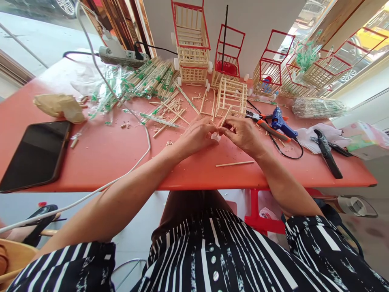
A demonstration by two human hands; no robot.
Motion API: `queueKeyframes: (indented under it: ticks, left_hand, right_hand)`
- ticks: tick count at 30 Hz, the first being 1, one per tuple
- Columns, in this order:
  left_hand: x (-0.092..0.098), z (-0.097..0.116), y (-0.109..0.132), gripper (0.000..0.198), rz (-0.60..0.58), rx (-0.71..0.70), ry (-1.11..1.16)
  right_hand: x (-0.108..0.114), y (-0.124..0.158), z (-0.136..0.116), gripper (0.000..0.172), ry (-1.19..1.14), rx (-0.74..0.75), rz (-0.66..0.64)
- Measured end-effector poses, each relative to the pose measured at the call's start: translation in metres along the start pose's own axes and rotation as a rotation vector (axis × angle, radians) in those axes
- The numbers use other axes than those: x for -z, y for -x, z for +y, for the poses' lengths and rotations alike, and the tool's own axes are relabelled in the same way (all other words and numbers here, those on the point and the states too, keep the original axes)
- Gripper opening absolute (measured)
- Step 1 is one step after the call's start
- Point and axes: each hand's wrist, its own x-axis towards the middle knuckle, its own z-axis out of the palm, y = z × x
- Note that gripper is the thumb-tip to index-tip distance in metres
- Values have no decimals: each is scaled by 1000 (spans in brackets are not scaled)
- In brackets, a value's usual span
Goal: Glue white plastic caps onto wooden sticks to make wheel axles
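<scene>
My left hand (198, 134) and my right hand (240, 134) meet over the middle of the orange-red table, fingers closed. In the right hand's pinch is a short wooden stick (225, 115), tilted up. A small white piece (215, 137) shows at the left fingertips; its exact kind is unclear. Just beyond the hands stands a small slatted cart body (232, 95) made of wooden sticks. Loose sticks (173, 117) lie scattered behind my left hand. One more wooden stick (234, 164) rests near the front edge of the table.
Mini shopping carts (193, 44) with red trim line the back. Right of my hands lie pliers (263, 121), a blue glue gun (282, 123) and a black-handled tool (328, 154). Wrapped chopsticks (154, 79), a phone (36, 152) and a white cable (133, 166) occupy the left.
</scene>
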Motion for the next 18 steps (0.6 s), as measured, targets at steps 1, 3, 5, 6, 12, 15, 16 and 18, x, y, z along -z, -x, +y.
queueKeyframes:
  ticks: [1, 3, 5, 6, 12, 15, 16, 18]
  left_hand:
    - [1, 1, 0, 16, -8, 0, -1]
    - [1, 2, -1, 9, -17, -2, 0]
    - [2, 2, -2, 7, -10, -3, 8]
    - [2, 2, -2, 7, -5, -6, 13]
    - [1, 3, -1, 12, -1, -4, 28]
    - [1, 2, -1, 12, 3, -3, 36]
    - [0, 2, -1, 13, 3, -4, 51]
    - [0, 2, -2, 14, -3, 2, 78]
  right_hand:
    - [0, 0, 0, 43, 4, -4, -3]
    - [0, 0, 0, 39, 12, -16, -11]
    - [0, 0, -1, 36, 12, -29, -20]
    - [0, 0, -1, 35, 9, -34, -24]
    - [1, 1, -3, 42, -15, -57, -25]
    - [2, 1, -3, 45, -20, -56, -19]
    - [2, 1, -3, 47, -18, -55, -17]
    - [2, 2, -2, 49, -18, -46, -13]
